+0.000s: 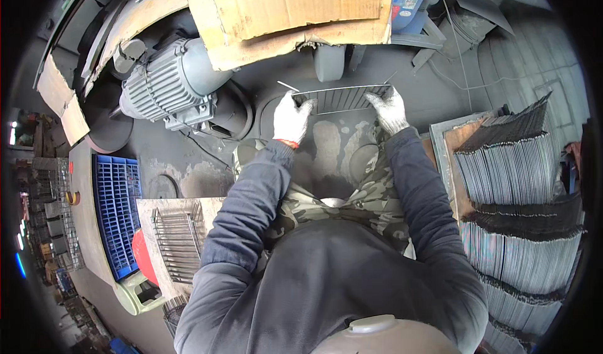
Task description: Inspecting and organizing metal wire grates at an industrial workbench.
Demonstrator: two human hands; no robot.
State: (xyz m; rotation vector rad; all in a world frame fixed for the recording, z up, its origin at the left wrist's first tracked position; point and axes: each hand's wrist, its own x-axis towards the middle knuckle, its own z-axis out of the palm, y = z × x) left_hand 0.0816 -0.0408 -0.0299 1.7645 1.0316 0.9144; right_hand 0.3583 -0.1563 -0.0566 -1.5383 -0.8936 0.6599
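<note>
Out in front of me, both white-gloved hands hold a dark wire rack (340, 100) made of parallel bars with a longer rod along its far edge. My left hand (290, 118) is closed on the rack's left end, thumb toward the bars. At the right end, my right hand (391, 111) grips it the same way. Rod tips stick out beyond both hands. Just past the rack is a grey block-like machine part (330, 62) under a cardboard sheet (295, 5).
Tall stacks of similar wire racks (509, 172) stand at my right. To the left, a few racks (178, 241) lie on a board, beside a blue plastic crate (118, 212) and a green stool (135, 294). A grey electric motor (166, 87) sits at the far left.
</note>
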